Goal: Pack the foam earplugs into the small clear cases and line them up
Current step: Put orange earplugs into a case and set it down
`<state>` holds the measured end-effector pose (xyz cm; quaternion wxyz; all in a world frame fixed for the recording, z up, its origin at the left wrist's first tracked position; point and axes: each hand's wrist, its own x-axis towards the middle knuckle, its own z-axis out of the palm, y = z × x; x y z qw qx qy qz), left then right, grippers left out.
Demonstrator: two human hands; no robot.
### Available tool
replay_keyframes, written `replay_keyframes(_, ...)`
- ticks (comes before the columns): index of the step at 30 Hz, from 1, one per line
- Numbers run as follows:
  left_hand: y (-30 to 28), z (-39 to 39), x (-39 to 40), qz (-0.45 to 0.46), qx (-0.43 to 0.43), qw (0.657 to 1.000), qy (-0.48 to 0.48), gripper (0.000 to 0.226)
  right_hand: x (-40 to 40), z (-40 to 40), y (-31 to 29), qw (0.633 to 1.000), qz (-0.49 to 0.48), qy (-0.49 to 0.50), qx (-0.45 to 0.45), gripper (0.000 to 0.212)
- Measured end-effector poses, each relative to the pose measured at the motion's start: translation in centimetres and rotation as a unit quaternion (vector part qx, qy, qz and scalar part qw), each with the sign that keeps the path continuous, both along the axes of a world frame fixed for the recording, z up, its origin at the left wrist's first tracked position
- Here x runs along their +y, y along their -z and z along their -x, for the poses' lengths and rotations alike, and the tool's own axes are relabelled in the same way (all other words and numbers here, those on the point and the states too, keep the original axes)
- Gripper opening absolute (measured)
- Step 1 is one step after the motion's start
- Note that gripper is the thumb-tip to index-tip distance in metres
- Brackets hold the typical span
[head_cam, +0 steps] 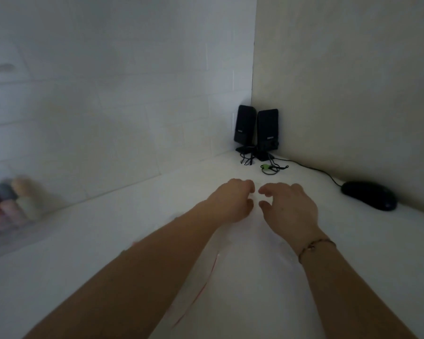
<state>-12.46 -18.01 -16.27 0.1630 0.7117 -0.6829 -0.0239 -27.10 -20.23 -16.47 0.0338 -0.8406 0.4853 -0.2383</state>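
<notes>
**Reaching toward the desk corner with nothing plainly in hand**

Reaching forward over the white desk (255,277), both hands are hovering close together, fingertips nearly meeting. The left hand (230,201) is showing curled fingers and the right hand (287,206) is curving thumb and forefinger toward it like a loose pinch, yet whatever may be sitting between them is washing out against the pale surface, so I cannot tell whether either is holding anything. No foam earplugs and no clear cases are showing distinctly anywhere; a blurred clear tray of coloured pieces (8,204) is sitting at far left against the wall, too smeared to identify.

Judging from the task alone, foam earplugs are going to be nearly weightless, soft and springy, best pinched lightly by the middle; small clear cases are likely to be stiff, smooth and a little slippery, best taken by opposite side walls.

Two black speakers (256,129) are standing in the corner, each carrying a small pale label too tiny to read. A black mouse (368,195) is lying to the right, its cable running back toward them.
</notes>
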Motion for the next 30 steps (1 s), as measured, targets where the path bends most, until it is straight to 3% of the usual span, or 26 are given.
replay_keyframes(3, -2.0, -0.4, 3.0, 0.073, 0.169, 0.983, -0.001, 0.018, 1.0, -1.0, -0.2, 0.988, 0.043, -0.084, -0.121, 0.030)
replay_keyframes(6, -3.6, -2.0, 7.6, 0.085, 0.349, 0.933, -0.017, 0.009, 2.4, -2.3, -0.8, 0.956, 0.142, -0.179, -0.183, 0.022)
replay_keyframes(8, -4.0, -2.9, 10.9, 0.111, 0.413, 0.904, -0.018, 0.011, 3.8, -2.9, -1.3, 0.932, 0.130, -0.255, -0.224, 0.020)
replay_keyframes(10, -3.7, -3.6, 14.1, 0.126, 0.516, 0.847, -0.015, 0.027, 6.0, -3.5, -1.9, 0.902, 0.124, -0.307, -0.279, 0.016)
replay_keyframes(12, -3.0, -4.1, 16.6, 0.121, 0.644, 0.755, 0.014, 0.047, 8.4, -4.2, -2.2, 0.865, 0.162, -0.339, -0.332, 0.013)
replay_keyframes(14, -2.3, -4.7, 18.1, 0.130, 0.714, 0.687, 0.038, 0.061, 10.5, -4.8, -2.3, 0.831, 0.173, -0.372, -0.376, 0.013)
replay_keyframes(18, -1.6, -4.7, 18.6, 0.176, 0.757, 0.628, 0.045, 0.062, 12.0, -5.3, -2.2, 0.828, 0.192, -0.376, -0.370, 0.010)
replay_keyframes(21, -1.2, -4.1, 18.4, 0.133, 0.804, 0.575, 0.072, 0.061, 11.9, -5.3, -2.1, 0.828, 0.199, -0.376, -0.366, 0.010)
replay_keyframes(24, -0.8, -4.2, 18.4, 0.094, 0.807, 0.579, 0.071, 0.060, 11.5, -5.4, -1.8, 0.832, 0.189, -0.380, -0.356, 0.006)
replay_keyframes(27, -0.7, -4.4, 18.4, 0.112, 0.818, 0.560, 0.062, 0.058, 11.3, -5.6, -1.4, 0.856, 0.177, -0.361, -0.324, 0.012)
replay_keyframes(30, -0.9, -4.4, 18.5, 0.127, 0.813, 0.565, 0.058, 0.057, 11.2, -5.7, -1.3, 0.870, 0.175, -0.364, -0.282, 0.016)
